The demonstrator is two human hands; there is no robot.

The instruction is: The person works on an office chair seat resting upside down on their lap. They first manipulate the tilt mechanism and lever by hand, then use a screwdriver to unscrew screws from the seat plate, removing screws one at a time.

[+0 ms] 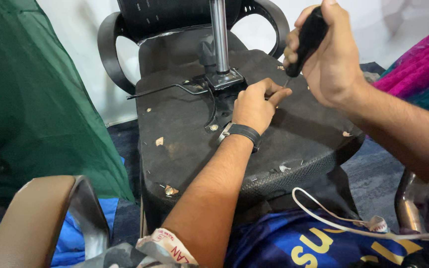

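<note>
Fingers of the right hand [331, 59] are wrapping tightly around the black handle of a screwdriver [308, 39], keeping it tilted so its thin tip is angling down toward the left hand's fingertips. Meanwhile the left hand [254, 105] is pinching narrowly at a spot beside the metal mounting plate [224, 82], seemingly steadying a screw too small to make out. An office chair [234, 129] is lying upturned, its underside and gas cylinder [219, 34] facing up, giving both hands access.
</note>
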